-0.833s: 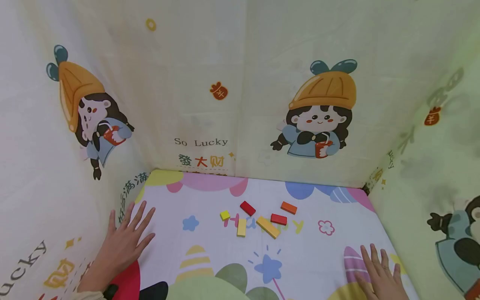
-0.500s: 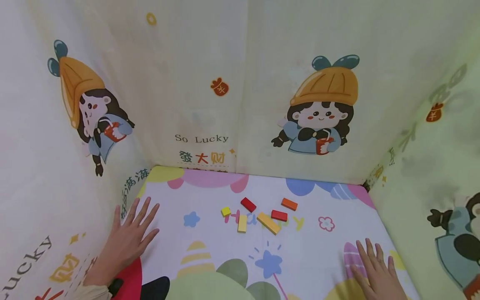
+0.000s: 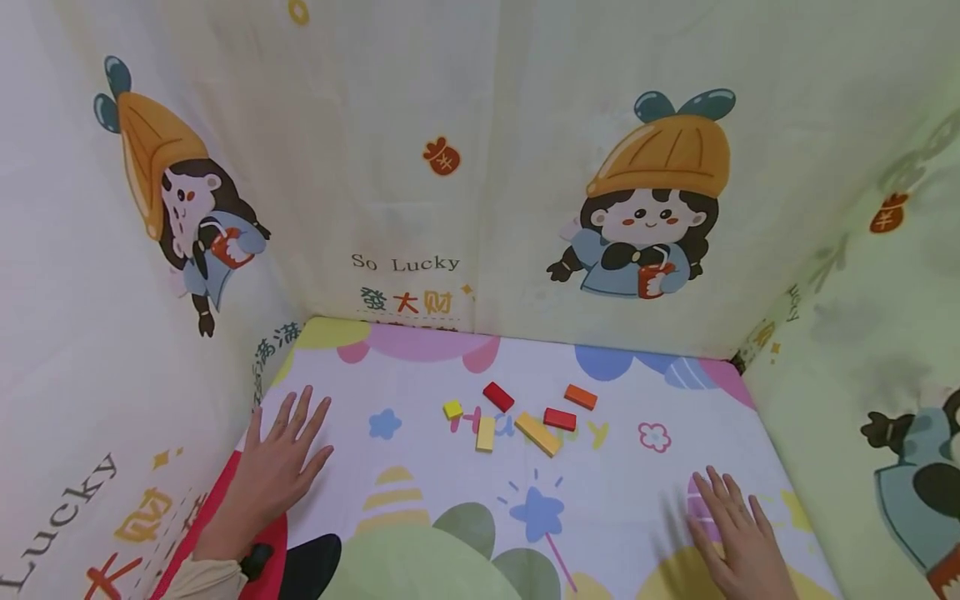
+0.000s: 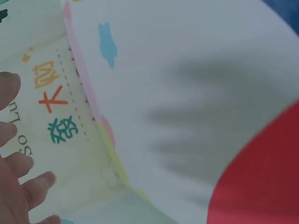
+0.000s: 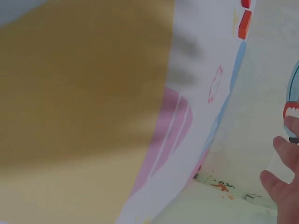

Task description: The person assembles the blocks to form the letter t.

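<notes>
My left hand (image 3: 277,467) is held over the left side of the printed tabletop, fingers straight and spread, holding nothing. On the right, my right hand (image 3: 738,529) hovers above the surface with extended fingers, its shadow beside it. Several small blocks lie between and beyond the hands: a yellow cube (image 3: 453,409), a red block (image 3: 498,397), another red block (image 3: 560,419), an orange block (image 3: 581,397), a short pale yellow block (image 3: 485,434) and a longer yellow-orange block (image 3: 537,435). Neither hand touches them. Both wrist views show spread fingertips and hand shadows on the surface.
Cream cloth walls with cartoon prints enclose the table at the back (image 3: 510,167), left (image 3: 60,275) and right (image 3: 832,383). The tabletop (image 3: 615,492) carries printed stars, flowers and letters. A red and black patch (image 3: 307,567) lies near the front left.
My left hand has shifted right and slightly up in the head view. The right hand has moved a little left and up. The blocks keep their arrangement while the view tilts slightly.
</notes>
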`<action>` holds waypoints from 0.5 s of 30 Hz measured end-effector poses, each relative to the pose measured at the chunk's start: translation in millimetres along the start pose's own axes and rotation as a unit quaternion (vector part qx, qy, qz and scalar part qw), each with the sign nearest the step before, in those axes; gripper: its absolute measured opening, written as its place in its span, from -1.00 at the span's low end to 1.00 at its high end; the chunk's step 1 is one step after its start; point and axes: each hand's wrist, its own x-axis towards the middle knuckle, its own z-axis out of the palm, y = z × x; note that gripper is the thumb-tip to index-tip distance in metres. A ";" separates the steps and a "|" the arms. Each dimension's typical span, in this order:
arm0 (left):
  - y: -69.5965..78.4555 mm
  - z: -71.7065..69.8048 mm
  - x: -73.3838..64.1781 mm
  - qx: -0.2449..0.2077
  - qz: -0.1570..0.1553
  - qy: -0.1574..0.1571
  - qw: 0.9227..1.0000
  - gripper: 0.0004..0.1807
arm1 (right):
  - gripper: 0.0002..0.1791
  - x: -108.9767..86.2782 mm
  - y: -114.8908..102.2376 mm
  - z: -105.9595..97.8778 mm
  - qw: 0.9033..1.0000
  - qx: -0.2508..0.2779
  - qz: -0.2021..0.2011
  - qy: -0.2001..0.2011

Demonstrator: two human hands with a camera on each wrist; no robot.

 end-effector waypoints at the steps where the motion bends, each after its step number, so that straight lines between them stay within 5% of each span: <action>1: 3.0 0.8 0.1 -0.004 -0.009 -0.007 1.000 -0.12 | -0.29 1.1 -1.6 2.1 1.000 0.010 -0.003 0.013; 5: 16.4 4.9 0.9 -0.028 -0.036 -0.008 0.999 -0.03 | -0.35 6.9 -9.2 12.4 0.998 0.041 -0.001 0.048; 15: 45.8 17.5 6.8 -0.090 -0.063 0.029 0.993 -0.22 | -0.39 23.7 -31.0 38.2 0.993 0.082 -0.006 0.082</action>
